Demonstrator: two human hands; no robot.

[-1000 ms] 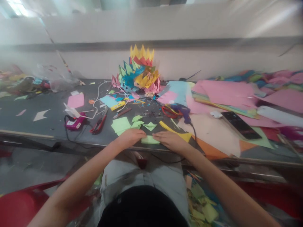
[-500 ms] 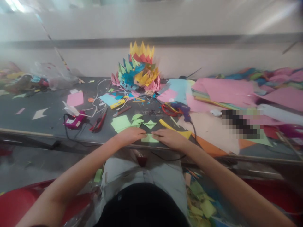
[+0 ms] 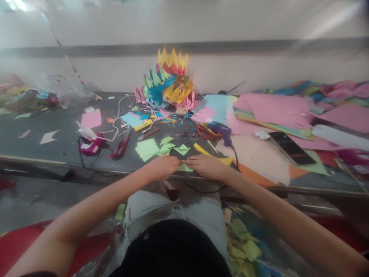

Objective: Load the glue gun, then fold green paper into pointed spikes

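At the table's near edge, a small light green paper [image 3: 184,167] lies under my fingertips, partly folded and mostly covered. My left hand [image 3: 163,167] holds its left side with the fingers together. From the right, my right hand [image 3: 205,166] presses on the same paper, and the fingertips of both hands nearly meet. Just beyond them sits a folded green paper piece [image 3: 182,149] with a pointed top. A stack of green paper squares [image 3: 147,149] and several more folded green pieces [image 3: 166,144] lie beyond my left hand. A yellow paper strip [image 3: 211,154] is beside my right hand.
Spiky folded-paper crowns [image 3: 170,88] are piled at the back. Red-handled scissors [image 3: 120,146], a yellow cutter [image 3: 143,125], a magenta device [image 3: 90,145] with cords and a purple glue gun [image 3: 223,132] lie around. Paper sheets [image 3: 271,109] and a phone [image 3: 291,148] are at the right.
My hands have drawn closer together over the green paper. Its visible part has gone from a flat rectangle to a smaller, slanted shape.
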